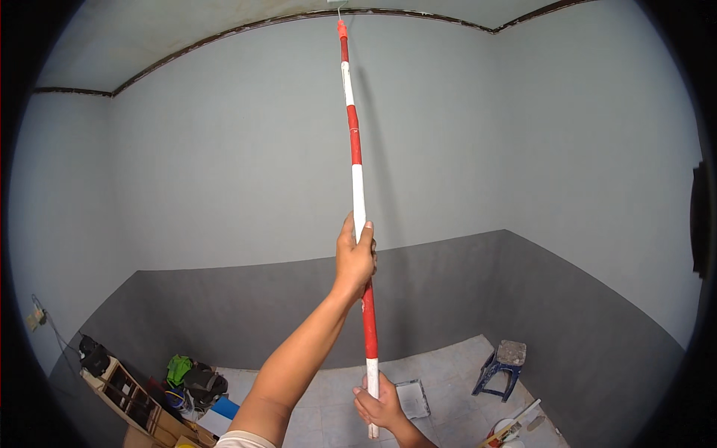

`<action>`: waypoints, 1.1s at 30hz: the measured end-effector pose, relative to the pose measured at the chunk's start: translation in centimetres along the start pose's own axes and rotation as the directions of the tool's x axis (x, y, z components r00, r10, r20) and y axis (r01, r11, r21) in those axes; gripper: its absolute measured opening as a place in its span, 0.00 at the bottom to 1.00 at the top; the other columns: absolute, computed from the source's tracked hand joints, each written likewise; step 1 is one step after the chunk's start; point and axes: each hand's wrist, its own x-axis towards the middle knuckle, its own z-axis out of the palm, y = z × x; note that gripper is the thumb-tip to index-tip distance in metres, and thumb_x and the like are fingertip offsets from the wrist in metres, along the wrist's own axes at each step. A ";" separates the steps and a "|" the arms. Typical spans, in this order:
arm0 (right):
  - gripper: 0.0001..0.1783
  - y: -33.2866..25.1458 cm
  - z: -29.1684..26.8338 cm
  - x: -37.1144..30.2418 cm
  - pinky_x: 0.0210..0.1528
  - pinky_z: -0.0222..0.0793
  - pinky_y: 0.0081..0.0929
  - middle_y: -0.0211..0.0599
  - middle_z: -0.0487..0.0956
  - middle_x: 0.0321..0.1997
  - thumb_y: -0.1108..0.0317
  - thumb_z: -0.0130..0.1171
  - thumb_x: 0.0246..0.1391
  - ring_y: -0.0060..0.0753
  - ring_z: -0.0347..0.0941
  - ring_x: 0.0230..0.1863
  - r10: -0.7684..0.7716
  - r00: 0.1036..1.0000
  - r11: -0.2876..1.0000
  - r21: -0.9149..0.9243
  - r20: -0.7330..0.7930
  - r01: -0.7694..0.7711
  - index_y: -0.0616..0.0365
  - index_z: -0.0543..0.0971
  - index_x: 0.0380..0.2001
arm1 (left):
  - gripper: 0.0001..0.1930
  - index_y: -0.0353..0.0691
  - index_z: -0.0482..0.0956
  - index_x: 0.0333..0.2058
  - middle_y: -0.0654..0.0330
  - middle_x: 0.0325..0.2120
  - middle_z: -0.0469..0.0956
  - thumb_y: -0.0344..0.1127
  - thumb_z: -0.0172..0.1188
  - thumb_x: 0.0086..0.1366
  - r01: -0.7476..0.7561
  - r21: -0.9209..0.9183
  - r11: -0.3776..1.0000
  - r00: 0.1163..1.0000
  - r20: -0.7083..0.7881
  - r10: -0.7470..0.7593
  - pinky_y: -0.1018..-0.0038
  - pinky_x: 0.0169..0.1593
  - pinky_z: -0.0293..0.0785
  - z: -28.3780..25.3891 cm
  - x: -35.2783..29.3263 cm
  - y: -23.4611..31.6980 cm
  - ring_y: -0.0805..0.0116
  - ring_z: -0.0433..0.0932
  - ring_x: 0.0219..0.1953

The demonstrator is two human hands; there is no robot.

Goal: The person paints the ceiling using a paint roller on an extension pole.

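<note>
A long red-and-white striped extension pole (358,190) rises in front of me toward the ceiling. My left hand (355,257) is wrapped round its middle, thumb lying along the shaft. Lower down, my right hand (379,403) is closed round the white section close to the pole's bottom end. At the top, a thin metal frame comes out of the orange-red tip (342,28) and leads to a pale roller (337,2). Only part of that roller shows, cut off by the upper edge, near the ceiling. Whether it touches the ceiling I cannot tell.
A white paint tray (412,398) lies on the tiled floor (314,407). To its right stand a blue stool (511,355) and a bucket with tools (506,431). Bags (203,384) and a wooden shelf (127,388) occupy the lower left. Dark trim (246,28) edges the ceiling.
</note>
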 end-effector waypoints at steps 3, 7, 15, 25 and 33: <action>0.10 -1.5 0.7 -3.5 0.09 0.52 0.24 0.29 0.62 0.13 0.83 0.47 0.62 0.20 0.57 0.08 0.041 0.998 0.999 -0.022 -0.042 -0.042 0.55 0.60 0.35 | 0.25 0.43 0.59 0.66 0.70 0.19 0.63 0.42 0.50 0.76 -0.005 -0.007 1.000 1.000 -0.005 0.005 0.81 0.17 0.59 0.8 -3.1 1.3 0.82 0.60 0.15; 0.10 -2.5 1.8 -7.7 0.09 0.52 0.24 0.28 0.60 0.13 0.83 0.47 0.62 0.20 0.57 0.08 0.038 0.998 0.999 -0.024 -0.041 -0.039 0.56 0.61 0.35 | 0.26 0.41 0.56 0.67 0.70 0.19 0.63 0.41 0.49 0.76 -0.011 -0.034 0.999 1.000 0.019 0.011 0.81 0.16 0.60 1.4 -7.0 3.4 0.82 0.61 0.14; 0.14 -2.9 5.5 -16.7 0.18 0.58 0.18 0.18 0.64 0.23 0.79 0.57 0.55 0.13 0.61 0.20 0.076 0.955 0.996 0.058 -0.286 -0.062 0.49 0.71 0.42 | 0.26 0.40 0.54 0.68 0.68 0.20 0.64 0.41 0.46 0.77 -0.008 -0.116 0.993 0.998 0.059 0.015 0.81 0.15 0.61 1.7 -14.6 7.3 0.81 0.62 0.14; 0.11 -5.3 5.5 -17.7 0.17 0.59 0.19 0.20 0.67 0.22 0.79 0.54 0.60 0.15 0.64 0.19 0.018 0.999 0.998 -0.060 -0.028 -0.020 0.50 0.70 0.41 | 0.26 0.38 0.56 0.67 0.69 0.19 0.64 0.41 0.48 0.76 -0.072 -0.073 0.995 0.996 0.048 0.075 0.80 0.15 0.63 1.5 -15.4 8.2 0.82 0.63 0.13; 0.11 -4.6 4.3 -12.7 0.09 0.53 0.23 0.27 0.60 0.14 0.83 0.47 0.61 0.20 0.57 0.08 0.026 0.999 0.999 -0.047 0.021 -0.025 0.55 0.60 0.36 | 0.24 0.36 0.61 0.64 0.70 0.18 0.63 0.38 0.49 0.74 -0.084 -0.023 0.996 0.996 0.006 0.084 0.78 0.15 0.63 1.2 -11.3 6.6 0.81 0.62 0.14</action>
